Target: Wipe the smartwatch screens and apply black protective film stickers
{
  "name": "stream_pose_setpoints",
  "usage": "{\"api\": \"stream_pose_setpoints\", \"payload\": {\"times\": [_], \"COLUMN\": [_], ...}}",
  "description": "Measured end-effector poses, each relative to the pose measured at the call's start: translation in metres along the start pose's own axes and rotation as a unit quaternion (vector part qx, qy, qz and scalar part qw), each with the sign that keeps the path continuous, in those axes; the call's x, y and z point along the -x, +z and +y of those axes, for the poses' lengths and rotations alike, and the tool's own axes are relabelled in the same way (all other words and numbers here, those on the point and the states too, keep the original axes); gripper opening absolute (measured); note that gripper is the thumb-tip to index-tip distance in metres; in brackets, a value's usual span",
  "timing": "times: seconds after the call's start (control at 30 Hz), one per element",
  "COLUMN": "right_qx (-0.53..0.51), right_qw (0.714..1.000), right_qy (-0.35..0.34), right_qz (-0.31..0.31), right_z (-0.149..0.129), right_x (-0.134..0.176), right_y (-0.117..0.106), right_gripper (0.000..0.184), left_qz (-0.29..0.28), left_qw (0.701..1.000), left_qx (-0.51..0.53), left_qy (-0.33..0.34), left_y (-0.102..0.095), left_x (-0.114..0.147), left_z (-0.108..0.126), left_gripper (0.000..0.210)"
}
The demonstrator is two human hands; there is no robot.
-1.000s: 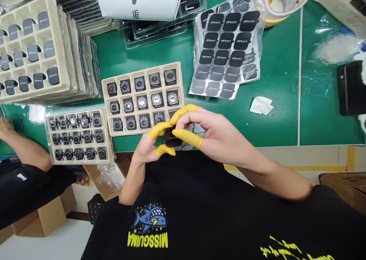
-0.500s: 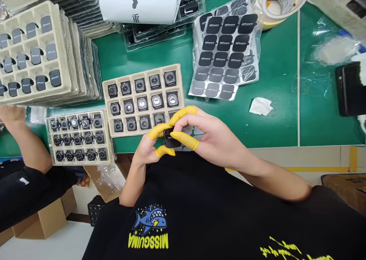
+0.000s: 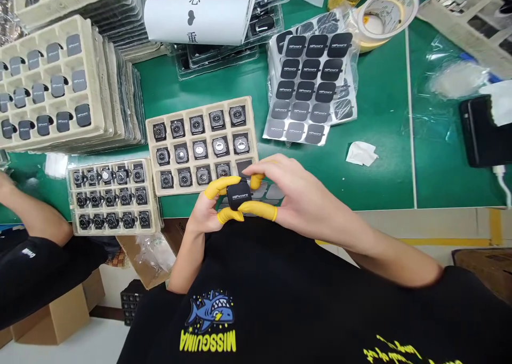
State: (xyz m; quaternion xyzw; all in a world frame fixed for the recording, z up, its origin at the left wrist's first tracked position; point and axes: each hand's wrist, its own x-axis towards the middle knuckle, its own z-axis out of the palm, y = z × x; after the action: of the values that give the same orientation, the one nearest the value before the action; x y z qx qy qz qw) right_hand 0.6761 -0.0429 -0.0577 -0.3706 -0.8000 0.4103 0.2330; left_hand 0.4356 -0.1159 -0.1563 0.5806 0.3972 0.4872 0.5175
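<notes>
Between my hands is a black square smartwatch with a HiFuture label on its face, held over the table's near edge. My left hand grips its left side with thumb and forefinger in yellow finger cots. My right hand has its yellow-capped thumb at the watch's lower right edge and fingers at its upper right corner. Just beyond the hands lies a beige tray of watches, backs facing up. Partly hidden under my right hand is a sheet of grey labels.
Further off lie HiFuture label sheets, tape rolls and crumpled white paper. Tall tray stacks rise at left. A smaller watch tray sits near a co-worker's arm. A black device with a white cable is at right.
My right thumb has moved from across the watch's face down to its lower edge, so the HiFuture lettering now shows. The view has shifted slightly.
</notes>
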Motion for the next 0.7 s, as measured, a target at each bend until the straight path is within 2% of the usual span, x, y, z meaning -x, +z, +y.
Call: {"api": "stream_pose_setpoints", "payload": {"times": [0.13,0.27,0.4,0.53,0.6,0.7], "right_qx": [-0.005,-0.048,-0.068,-0.062,-0.056,-0.041], "right_qw": [0.998,0.995,0.994,0.994,0.994,0.996], "right_qy": [0.041,0.074,0.079,0.084,0.084,0.060], "right_qz": [-0.051,-0.049,-0.024,-0.041,-0.049,-0.043], "right_z": [0.002,0.007,0.012,0.016,0.016,0.014], "right_x": [-0.006,-0.011,-0.012,-0.010,-0.008,-0.003], "right_y": [0.009,0.018,0.027,0.029,0.030,0.032], "right_gripper": [0.019,0.018,0.017,0.020,0.022,0.015], "left_qz": [-0.026,-0.034,-0.022,-0.032,-0.029,-0.032], "left_qw": [0.999,0.998,0.998,0.998,0.998,0.996], "left_qx": [-0.024,-0.042,-0.045,-0.041,-0.037,-0.032], "left_qy": [0.001,-0.030,-0.031,-0.025,-0.043,-0.080], "left_y": [-0.001,0.000,0.004,0.006,0.006,0.005], "left_x": [0.002,0.006,0.008,0.007,0.008,0.009], "left_z": [-0.001,0.000,0.002,0.008,0.011,0.016], "left_gripper": [0.067,0.069,0.068,0.055,0.051,0.044]}}
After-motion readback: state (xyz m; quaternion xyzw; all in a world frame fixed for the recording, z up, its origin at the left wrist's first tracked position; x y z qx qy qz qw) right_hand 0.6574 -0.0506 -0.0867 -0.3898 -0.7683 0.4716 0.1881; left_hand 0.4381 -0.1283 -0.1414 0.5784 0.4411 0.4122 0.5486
